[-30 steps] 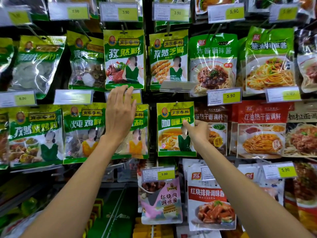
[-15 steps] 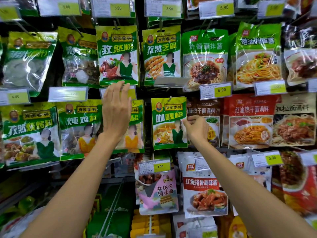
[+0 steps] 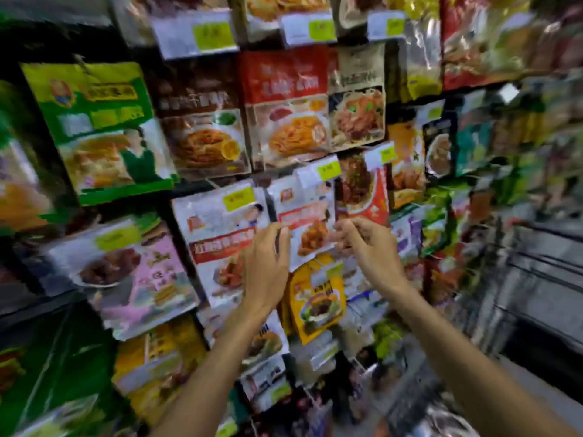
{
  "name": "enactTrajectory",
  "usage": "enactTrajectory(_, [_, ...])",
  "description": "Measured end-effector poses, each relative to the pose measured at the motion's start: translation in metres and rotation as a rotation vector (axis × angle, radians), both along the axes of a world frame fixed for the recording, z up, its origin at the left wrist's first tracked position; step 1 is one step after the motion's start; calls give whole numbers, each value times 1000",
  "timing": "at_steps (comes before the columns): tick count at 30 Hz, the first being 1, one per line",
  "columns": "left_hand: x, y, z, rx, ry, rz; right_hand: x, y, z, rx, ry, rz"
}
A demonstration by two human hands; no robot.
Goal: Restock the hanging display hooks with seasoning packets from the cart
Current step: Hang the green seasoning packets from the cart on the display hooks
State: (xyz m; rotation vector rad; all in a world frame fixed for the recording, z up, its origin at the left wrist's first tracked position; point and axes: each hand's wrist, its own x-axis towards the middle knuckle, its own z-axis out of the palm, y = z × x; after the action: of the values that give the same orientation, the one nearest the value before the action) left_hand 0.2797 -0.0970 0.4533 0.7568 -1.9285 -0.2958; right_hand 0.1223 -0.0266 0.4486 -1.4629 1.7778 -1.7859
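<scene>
my left hand (image 3: 268,263) is open, my right hand (image 3: 366,244) half-curled and empty; the blurred white packet (image 3: 307,222) between them could snag and tear loose.

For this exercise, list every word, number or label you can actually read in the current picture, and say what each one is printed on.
None can be read with certainty; the picture is motion-blurred.
Yellow price tags: digits smeared.
Green packet: characters illegible.
Red packet: characters illegible.
White packet between the hands: red logo and banner unreadable.
</scene>
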Motion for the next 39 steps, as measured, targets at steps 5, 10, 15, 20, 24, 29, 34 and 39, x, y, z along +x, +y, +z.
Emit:
enactTrajectory(5, [-104, 48, -109, 408, -70, -237, -81, 82, -124, 283, -206, -242])
enactTrajectory(10, [-178, 91, -216, 692, -297, -387, -125, 167, -234, 505, -341, -520])
enactTrajectory(15, [-214, 121, -312, 826, -581, -476, -135, 238, -332, 677, -575, -761])
enactTrajectory(20, [-234, 138, -396, 926, -767, -533, -128, 270, -409, 849, -637, -932])
enactTrajectory(24, [-232, 141, -459, 938, -964, -568, -116, 266, -465, 949, -749, -969])
enactTrajectory(29, [-228, 161, -516, 960, -1226, -503, -99, 261, -527, 1110, -879, -939])
enactTrajectory(34, [-220, 182, -549, 956, -1302, -518, -91, 258, -561, 1191, -920, -965])
enactTrajectory(39, [-224, 182, -554, 992, -1234, -431, -90, 256, -568, 1059, -1039, -1079])
